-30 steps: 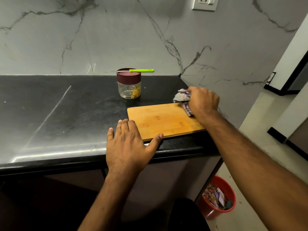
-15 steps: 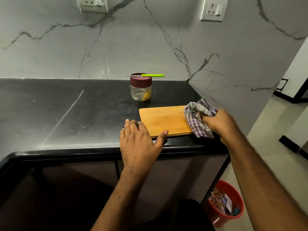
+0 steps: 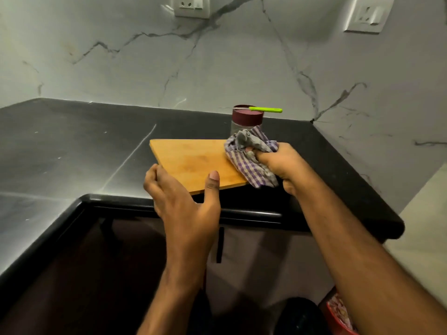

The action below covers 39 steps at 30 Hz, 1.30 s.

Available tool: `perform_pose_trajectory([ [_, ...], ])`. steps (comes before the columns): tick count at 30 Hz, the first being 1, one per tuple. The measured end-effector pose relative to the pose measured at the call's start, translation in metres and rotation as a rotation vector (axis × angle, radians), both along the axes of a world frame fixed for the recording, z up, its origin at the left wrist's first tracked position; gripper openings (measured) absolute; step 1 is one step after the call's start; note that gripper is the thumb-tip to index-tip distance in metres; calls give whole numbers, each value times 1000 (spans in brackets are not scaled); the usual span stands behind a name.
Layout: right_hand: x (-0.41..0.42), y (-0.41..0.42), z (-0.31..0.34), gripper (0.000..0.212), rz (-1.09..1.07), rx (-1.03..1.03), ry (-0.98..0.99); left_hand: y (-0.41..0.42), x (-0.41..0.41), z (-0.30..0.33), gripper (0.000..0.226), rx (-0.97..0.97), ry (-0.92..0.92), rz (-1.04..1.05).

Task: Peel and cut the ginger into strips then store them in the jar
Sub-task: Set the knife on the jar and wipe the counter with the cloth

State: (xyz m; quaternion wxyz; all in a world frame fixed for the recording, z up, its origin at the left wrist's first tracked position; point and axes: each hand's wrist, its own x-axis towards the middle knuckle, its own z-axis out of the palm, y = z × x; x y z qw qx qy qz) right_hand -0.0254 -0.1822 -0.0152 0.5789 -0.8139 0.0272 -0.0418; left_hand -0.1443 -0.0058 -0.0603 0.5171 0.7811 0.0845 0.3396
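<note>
Wiping down the board.
My left hand [image 3: 183,197] is gripping the cutting board [image 3: 193,160] tilted at its 7 o'clock corner, my right hand [image 3: 280,165] clutching the checked cloth [image 3: 251,160] at 3 o'clock for wiping.

A home kitchen: black stone counter [image 3: 72,146], marble backsplash [image 3: 121,68], wall sockets [image 3: 191,6]

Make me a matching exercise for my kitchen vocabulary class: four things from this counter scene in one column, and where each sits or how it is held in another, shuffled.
Things:
1. knife
2. checked cloth
3. cutting board
4. jar

Places or states:
a. bunched in the right hand
b. held at its near corner by the left hand
c. lying across the maroon lid
d. standing on the counter behind the cloth

Pairs: 1-c, 2-a, 3-b, 4-d
</note>
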Motion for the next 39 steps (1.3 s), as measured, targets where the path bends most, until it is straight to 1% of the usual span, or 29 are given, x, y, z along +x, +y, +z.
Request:
perform_pose_trajectory([
  [2, 9, 27, 1, 19, 66, -10, 16, 16, -5, 0, 103, 2, -5, 49],
  [5, 24, 64, 2, 19, 125, -54, 25, 29, -15, -6, 108, -14, 49, 107],
  [7, 31, 80, 4, 15, 152, -90, 7, 25, -22, -13, 109, -41, 64, 102],
  [9, 37, 90, 6, 16, 178, -91, -27, 14, -27, -24, 110, -65, 102, 76],
  [11, 40, 91, 6, 17, 147, -83, -78, -3, -30, -36, 114, -71, 169, 44],
  [13, 34, 84, 5, 18, 99, -67, -125, -18, -33, -47, 116, -12, 190, 20],
  [15, 23, 74, 2, 17, 80, 0, -110, -27, -31, -55, 115, 57, 193, 8],
  [18, 3, 75, -7, 12, 161, 118, -51, -29, -23, -60, 113, 127, 204, 33],
  [20, 2, 86, -14, 6, 180, 44, -79, -25, -18, -59, 112, 143, 215, 55],
  [22, 8, 99, -18, 7, 175, -12, -110, -18, -12, -56, 112, 162, 229, 67],
  [26, 20, 124, -20, 9, 169, -28, -124, 6, -6, -51, 109, 225, 256, 105],
  [31, 27, 140, -20, 10, 157, -73, -140, 21, -1, -46, 106, 258, 292, 121],
  [33, 26, 140, -19, 10, 163, -65, -124, 20, 0, -45, 107, 253, 300, 115],
  [35, 24, 136, -18, 11, 161, -16, -122, 18, 0, -45, 107, 253, 303, 113],
  [39, 20, 113, -8, 8, 44, 70, -232, 12, -4, -46, 104, 265, 266, 135],
])
